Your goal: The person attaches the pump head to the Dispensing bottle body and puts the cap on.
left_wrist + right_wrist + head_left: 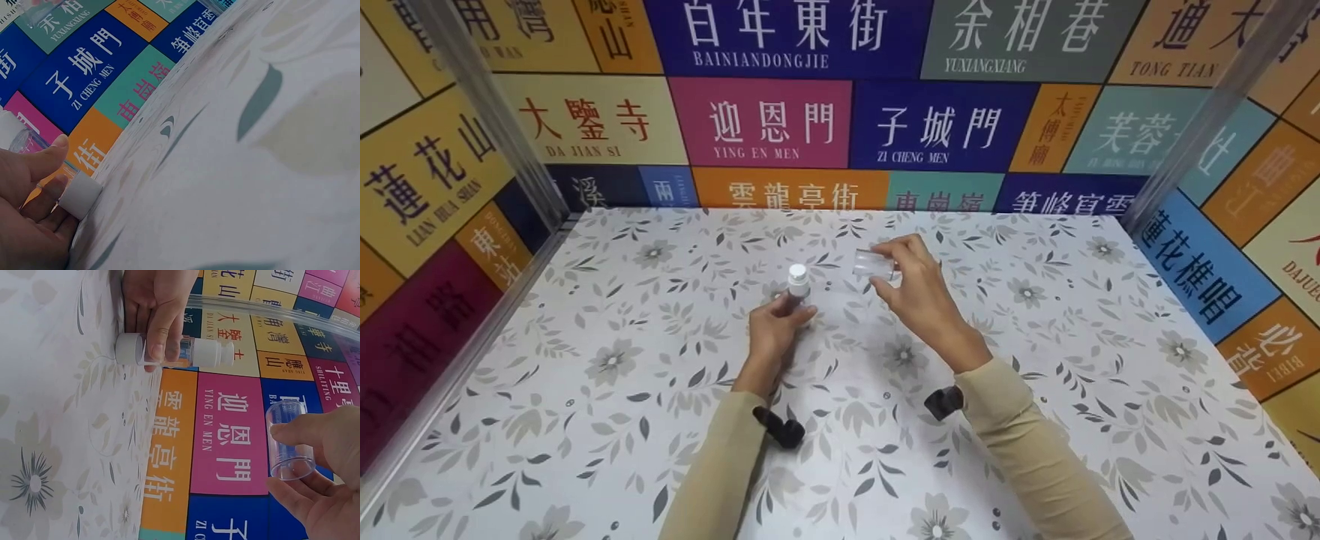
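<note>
My left hand (771, 330) grips a small clear bottle (799, 280) around its middle, thumb on one side and fingers on the other. The bottle stands upright, white pump top uppermost; its white base (80, 195) is low at the tabletop in the left wrist view. To the right and higher, my right hand (919, 289) pinches a clear plastic cap (288, 444) between thumb and fingers. This cap is a see-through cylinder, apart from the bottle, and its open rim shows in the right wrist view. Part of the bottle's body is hidden behind the left fingers.
A white table (660, 420) with a grey leaf and flower print lies under both hands. Behind it and at the sides rise panels (780, 120) of coloured signs with large characters. Clear edge strips (1177, 112) run up the corners. Black straps (943, 403) circle both wrists.
</note>
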`<state>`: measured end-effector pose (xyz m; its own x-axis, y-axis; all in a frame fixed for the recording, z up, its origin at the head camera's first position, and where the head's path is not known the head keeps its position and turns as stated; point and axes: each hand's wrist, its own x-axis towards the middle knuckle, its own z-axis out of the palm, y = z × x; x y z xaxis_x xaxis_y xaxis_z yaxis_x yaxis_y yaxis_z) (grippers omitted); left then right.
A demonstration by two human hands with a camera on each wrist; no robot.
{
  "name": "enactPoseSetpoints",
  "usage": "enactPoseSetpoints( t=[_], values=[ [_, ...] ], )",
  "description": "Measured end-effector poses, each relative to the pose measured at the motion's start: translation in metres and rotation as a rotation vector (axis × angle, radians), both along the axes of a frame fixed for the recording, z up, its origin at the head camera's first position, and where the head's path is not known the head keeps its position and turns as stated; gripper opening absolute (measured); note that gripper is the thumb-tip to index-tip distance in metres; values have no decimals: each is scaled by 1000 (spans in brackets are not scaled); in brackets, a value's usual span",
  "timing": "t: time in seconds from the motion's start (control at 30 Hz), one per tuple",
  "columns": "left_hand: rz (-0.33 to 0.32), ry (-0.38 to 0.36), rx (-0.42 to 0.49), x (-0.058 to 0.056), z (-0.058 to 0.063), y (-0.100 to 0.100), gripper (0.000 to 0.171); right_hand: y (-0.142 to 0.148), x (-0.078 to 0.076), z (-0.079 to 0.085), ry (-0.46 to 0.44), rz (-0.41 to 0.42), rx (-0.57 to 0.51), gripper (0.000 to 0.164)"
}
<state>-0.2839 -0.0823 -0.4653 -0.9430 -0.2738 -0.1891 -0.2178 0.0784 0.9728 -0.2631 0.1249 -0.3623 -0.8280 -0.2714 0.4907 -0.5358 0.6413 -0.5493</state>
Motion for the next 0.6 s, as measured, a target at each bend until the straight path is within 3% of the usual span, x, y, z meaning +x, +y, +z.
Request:
enactPoseSetpoints(
  t=[0.23, 0.43, 0.6],
  values=[
    [6, -6, 9, 0, 0, -1, 55, -8, -1, 0, 19, 28, 9, 39],
    [9, 50, 17, 2, 1, -1, 57, -15, 0, 1, 33, 50, 26, 39],
    [12, 55, 4, 3, 1, 0, 54, -20, 1, 2, -10, 55, 17, 39]
  ],
)
